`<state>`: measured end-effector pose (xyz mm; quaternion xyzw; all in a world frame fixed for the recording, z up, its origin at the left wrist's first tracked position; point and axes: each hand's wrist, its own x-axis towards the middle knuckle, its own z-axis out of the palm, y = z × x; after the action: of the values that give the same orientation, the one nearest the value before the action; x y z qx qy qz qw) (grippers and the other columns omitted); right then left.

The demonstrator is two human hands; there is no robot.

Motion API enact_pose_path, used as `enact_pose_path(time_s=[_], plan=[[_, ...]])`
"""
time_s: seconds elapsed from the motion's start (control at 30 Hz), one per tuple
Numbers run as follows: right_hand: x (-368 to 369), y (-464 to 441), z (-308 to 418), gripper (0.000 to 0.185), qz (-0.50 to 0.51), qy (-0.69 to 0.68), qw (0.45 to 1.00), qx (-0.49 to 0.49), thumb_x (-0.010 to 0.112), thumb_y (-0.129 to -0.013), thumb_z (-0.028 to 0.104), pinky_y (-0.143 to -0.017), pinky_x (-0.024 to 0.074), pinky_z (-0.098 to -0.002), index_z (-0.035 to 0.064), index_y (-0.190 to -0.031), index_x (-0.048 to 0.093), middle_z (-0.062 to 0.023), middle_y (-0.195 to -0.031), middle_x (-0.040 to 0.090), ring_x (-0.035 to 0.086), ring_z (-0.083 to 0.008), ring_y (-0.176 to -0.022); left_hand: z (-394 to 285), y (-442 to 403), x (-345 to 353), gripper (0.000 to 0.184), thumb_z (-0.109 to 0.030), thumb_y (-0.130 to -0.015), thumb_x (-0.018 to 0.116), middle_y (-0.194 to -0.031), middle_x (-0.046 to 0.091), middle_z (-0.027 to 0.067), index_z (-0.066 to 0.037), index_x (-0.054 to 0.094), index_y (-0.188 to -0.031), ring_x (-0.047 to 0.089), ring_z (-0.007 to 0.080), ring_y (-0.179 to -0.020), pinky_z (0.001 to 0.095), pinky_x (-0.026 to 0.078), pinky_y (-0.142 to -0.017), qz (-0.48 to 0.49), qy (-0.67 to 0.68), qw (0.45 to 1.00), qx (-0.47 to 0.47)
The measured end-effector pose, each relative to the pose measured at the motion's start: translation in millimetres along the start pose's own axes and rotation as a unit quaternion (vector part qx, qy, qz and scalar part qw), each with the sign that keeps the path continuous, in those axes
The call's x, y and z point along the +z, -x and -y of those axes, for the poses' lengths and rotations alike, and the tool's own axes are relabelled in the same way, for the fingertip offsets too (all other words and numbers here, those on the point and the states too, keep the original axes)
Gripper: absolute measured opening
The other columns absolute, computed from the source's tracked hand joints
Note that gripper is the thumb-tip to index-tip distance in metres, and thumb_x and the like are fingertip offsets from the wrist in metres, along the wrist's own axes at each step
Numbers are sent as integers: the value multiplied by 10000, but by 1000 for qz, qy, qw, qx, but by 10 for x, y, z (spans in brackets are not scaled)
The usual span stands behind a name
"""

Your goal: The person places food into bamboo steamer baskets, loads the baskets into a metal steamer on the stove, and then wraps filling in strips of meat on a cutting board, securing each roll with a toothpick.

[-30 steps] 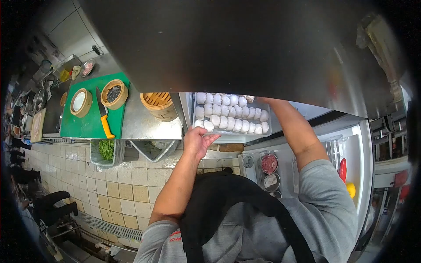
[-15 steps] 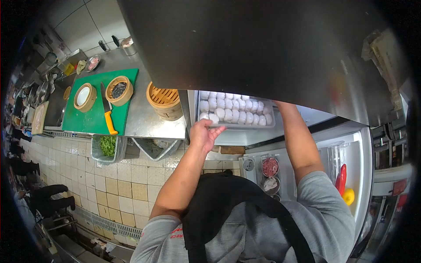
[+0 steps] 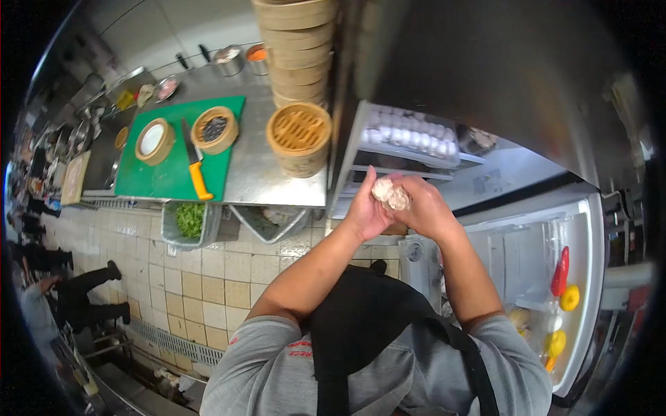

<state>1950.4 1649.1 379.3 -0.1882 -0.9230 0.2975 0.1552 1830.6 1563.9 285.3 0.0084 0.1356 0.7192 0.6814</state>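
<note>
A small cluster of pale dumplings (image 3: 390, 194) is being held between the two hands, in front of the open refrigerator (image 3: 590, 243). From the left hand (image 3: 372, 212) the cluster is lying at about one o'clock; from the right hand (image 3: 424, 210) it is lying at ten o'clock. Its long axis is running roughly from ten to four o'clock. Neither hand is clearly the nearer, as both are touching it. The right hand is being kept curled around the cluster's side; the left is being cupped against it with the thumb raised, though whether its hidden fingers are closed cannot be told.

At least two pale dumplings are being shown; others may be being covered by the fingers. At twelve o'clock from the hands, one tray (image 3: 420, 157) of white dumplings (image 3: 406, 135) is being held on a shelf, in rows too blurred for counting. At ten o'clock, on the steel desk (image 3: 257, 182), one green cutting board (image 3: 163, 183) is being occupied by one yellow-handled knife (image 3: 200, 183) and two bamboo steamers (image 3: 223, 142).
</note>
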Motion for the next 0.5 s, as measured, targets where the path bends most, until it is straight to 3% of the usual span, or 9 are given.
enact_pose_path(time_s=[0.07,0.13,0.17,0.2,0.27,0.3,0.43,0.5], plan=[[117,67,143,495,6,-11,999,-44,819,-657,107,-821,505,-420,29,-1097,604,-191,-988,639,621,-383,-968,-40,242,-190,632,-592,-982,400,-1260,608,120,-85,493,-1349,604,266,-1140,477,511,-920,0,5,1000,3],[161,133,310,547,90,-35,995,38,823,-637,93,-856,494,-405,49,-1142,617,-168,-1021,619,592,-375,-998,-85,530,-365,619,-575,-992,393,-1290,590,117,-88,478,-1366,606,276,-1138,485,515,-919,-2,-111,994,9],[212,157,334,552,105,-32,994,8,834,-664,117,-842,506,-383,53,-1168,617,-150,-1019,640,628,-318,-963,-92,693,-463,574,-513,-986,472,-1285,586,113,-93,467,-1377,613,274,-1123,476,539,-896,27,-114,992,39],[274,162,358,552,109,-35,993,1,834,-664,117,-842,506,-383,53,-1168,617,-150,-1019,640,628,-318,-963,-113,870,-487,574,-513,-986,472,-1285,586,113,-93,467,-1377,613,274,-1123,476,539,-896,22,-115,992,47],[402,169,407,542,165,-157,973,46,844,-692,130,-835,511,-350,53,-1175,610,-126,-1029,652,646,-244,-947,-136,1209,-502,499,-358,-969,581,-1279,581,112,-97,469,-1378,616,277,-1117,466,571,-846,7,-189,977,95],[420,150,488,539,186,-134,972,52,845,-721,129,-833,512,-319,33,-1189,596,-99,-1031,660,640,-172,-950,-111,1348,-522,500,-171,-905,677,-1266,583,110,-93,481,-1359,623,263,-1104,427,599,-789,-14,-155,981,115],[722,110,539,543,224,-185,956,26,833,-729,79,-842,514,-306,-6,-1200,578,-87,-1027,658,629,-149,-974,6,1798,-490,541,-8,-816,726,-1211,613,105,-81,508,-1306,652,230,-1039,383,615,-779,-150,-199,948,197],[861,136,604,520,260,-230,937,-22,824,-745,56,-834,514,-282,-46,-1192,579,-70,-1022,664,621,-115,-953,31,2036,-495,538,-3,-813,725,-1186,626,107,-78,512,-1301,660,231,-1016,383,617,-768,-173,-240,929,222]])
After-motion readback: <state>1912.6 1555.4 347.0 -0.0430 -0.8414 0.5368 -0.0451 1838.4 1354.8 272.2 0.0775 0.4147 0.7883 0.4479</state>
